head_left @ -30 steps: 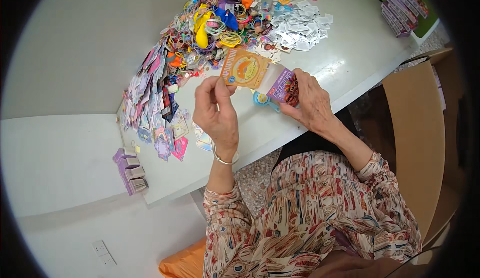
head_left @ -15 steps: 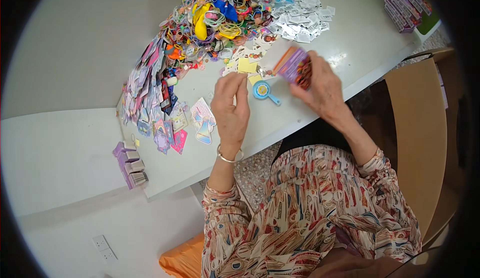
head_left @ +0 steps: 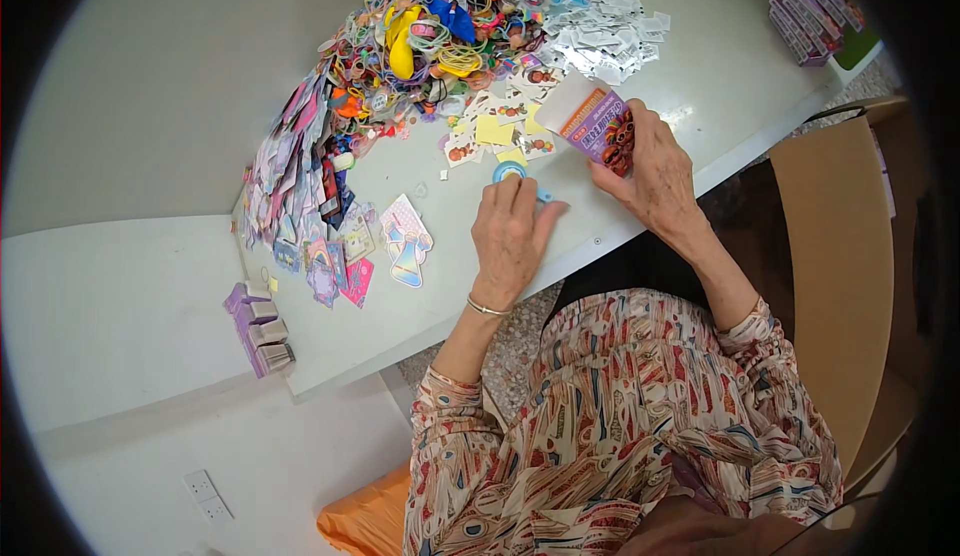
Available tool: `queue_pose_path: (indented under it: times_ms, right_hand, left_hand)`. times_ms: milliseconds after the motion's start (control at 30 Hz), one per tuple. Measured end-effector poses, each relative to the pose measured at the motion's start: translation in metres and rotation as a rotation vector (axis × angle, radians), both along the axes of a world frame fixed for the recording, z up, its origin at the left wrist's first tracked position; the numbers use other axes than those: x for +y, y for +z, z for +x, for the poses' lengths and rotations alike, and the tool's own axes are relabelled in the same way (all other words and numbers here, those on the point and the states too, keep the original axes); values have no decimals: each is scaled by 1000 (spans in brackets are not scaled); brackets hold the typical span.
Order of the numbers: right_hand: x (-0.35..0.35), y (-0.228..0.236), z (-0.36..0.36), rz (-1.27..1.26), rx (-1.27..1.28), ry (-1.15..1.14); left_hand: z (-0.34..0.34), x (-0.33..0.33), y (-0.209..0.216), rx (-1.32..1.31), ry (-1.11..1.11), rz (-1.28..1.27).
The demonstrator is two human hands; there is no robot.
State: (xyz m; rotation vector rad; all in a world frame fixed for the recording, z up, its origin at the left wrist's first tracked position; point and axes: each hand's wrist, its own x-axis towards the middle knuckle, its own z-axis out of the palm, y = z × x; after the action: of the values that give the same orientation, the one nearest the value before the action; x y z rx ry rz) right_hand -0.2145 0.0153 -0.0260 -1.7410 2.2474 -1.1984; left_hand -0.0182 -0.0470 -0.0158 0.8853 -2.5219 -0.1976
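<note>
My left hand (head_left: 508,241) is at a small blue round toy with a handle (head_left: 508,170) on the table, its fingers curled over it and the thumb beside the handle. The fingers cover part of the toy. In my right hand (head_left: 660,176) is a small purple and orange cardboard box (head_left: 598,134), tilted, with a white flap standing open at its upper left end. Printed cards with small pictures (head_left: 465,149) and yellow paper squares (head_left: 494,130) lie just beyond my left hand.
A large heap of colourful hair ties and trinkets (head_left: 430,41) fills the back of the table, beside white packets (head_left: 605,36). Shiny cards (head_left: 290,166) spread at the left, with cut-out cards (head_left: 407,246) nearer. Purple boxes (head_left: 812,14) stand far right; an open carton (head_left: 835,256) is beside me.
My left hand has moved right and down onto the blue toy, which has shifted slightly left. The box in my right hand has turned and moved a little right, uncovering more cards.
</note>
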Motion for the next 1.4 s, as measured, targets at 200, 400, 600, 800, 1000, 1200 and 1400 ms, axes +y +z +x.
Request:
queue_pose_path:
  times_ms: [200, 400, 600, 800, 1000, 1200, 1400]
  right_hand:
    - [2, 0, 2, -8, 7, 22]
    - [5, 0, 6, -52, 29, 55]
    - [7, 6, 22, -21, -8, 143]
    - [10, 6, 28, -51, -42, 183]
    - [8, 4, 29, -57, -101, 203]
    - [8, 3, 26, -38, -130, 163]
    - [3, 6, 32, -41, -111, 155]
  left_hand:
    - [-1, 3, -8, 73, -4, -86]
    - [18, -16, 36, 297, 216, -48]
    - [-15, -27, 65, 672, 152, -2]
    - [-32, -17, 41, 549, 102, -1]
    - [-38, -2, 28, 619, 123, 195]
    - [-9, -38, 25, 719, 243, 342]
    - [80, -172, -31, 360, 499, 68]
